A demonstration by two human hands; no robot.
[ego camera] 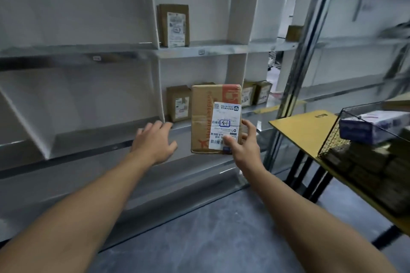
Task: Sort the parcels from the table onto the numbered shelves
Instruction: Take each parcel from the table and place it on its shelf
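The grey numbered shelves (199,51) fill most of the view, their edge tags too blurred to read. At the right stands the yellow tabletop (299,126), carrying a wire basket (332,146) of parcels not yet sorted. The cardboard parcel (206,117) in hand is upright in the air, in front of the middle bay and not yet on its shelf. A smaller box (178,103) already stands in that bay against the left divider. The right grip (244,148) pinches the parcel's lower right corner, thumb on the front and fingers round the edge. The left grip (153,142) is spread, holds nothing and hovers near the shelf lip, left of the parcel. The white label (225,126) carries a boxed handwritten number, possibly 14 or 17. To do this step well, match that number to the bay's tag first. A one-corner hold could let the box twist, so steady its free side with the left grip, then slide it in upright beside the smaller box, label outward.
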